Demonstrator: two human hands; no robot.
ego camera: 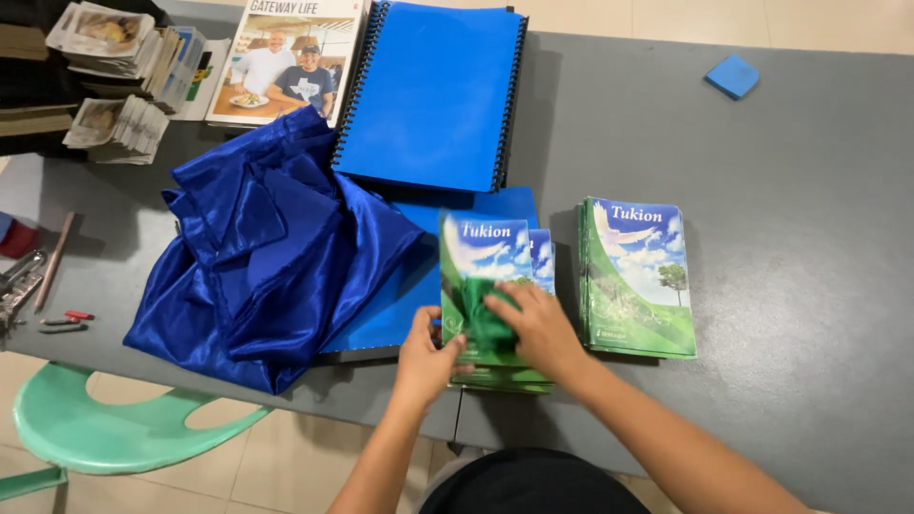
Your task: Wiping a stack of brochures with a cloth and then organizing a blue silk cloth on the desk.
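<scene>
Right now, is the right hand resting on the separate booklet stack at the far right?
No, the right hand presses a green cloth on the nearer booklet stack.

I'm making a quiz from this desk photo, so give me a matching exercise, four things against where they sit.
Things:
1 blue satin cloth
2 blue sponge
3 green chair
4 second stack of booklets

Places:
A far right of the table
B below the table's near left edge
C just right of the hands
D heaped left of the hands

Pairs: 1-D, 2-A, 3-B, 4-C
</scene>
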